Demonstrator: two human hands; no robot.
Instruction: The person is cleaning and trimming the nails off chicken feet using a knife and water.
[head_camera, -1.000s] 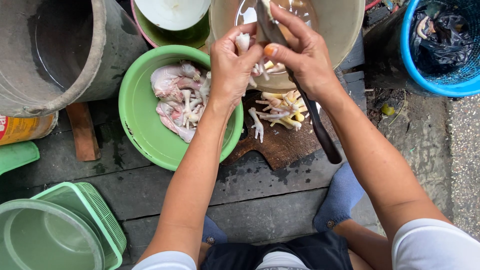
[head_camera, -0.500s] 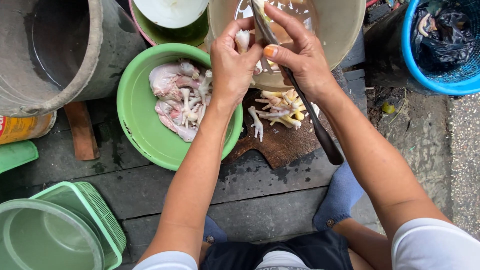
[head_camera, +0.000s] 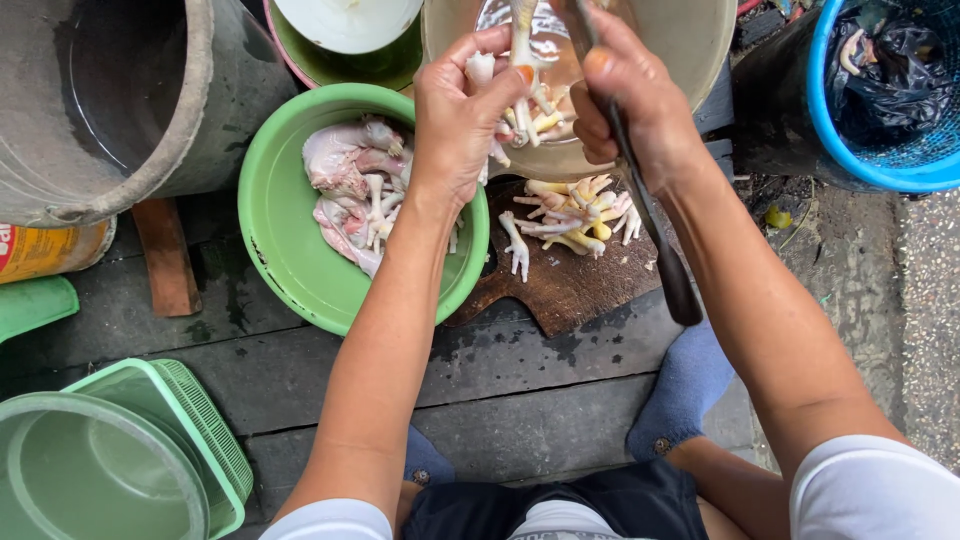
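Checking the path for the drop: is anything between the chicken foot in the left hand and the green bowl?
Nothing visible. The left hand holds the chicken foot over the beige basin; the green bowl lies open beside it.

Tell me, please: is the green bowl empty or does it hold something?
Not empty: the green bowl holds pale raw chicken pieces piled toward its far side; the near part is bare.

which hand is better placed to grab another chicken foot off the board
Left, probably. The left hand pinches only a chicken foot, while the right hand grips the knife. The pile of feet lies between both.
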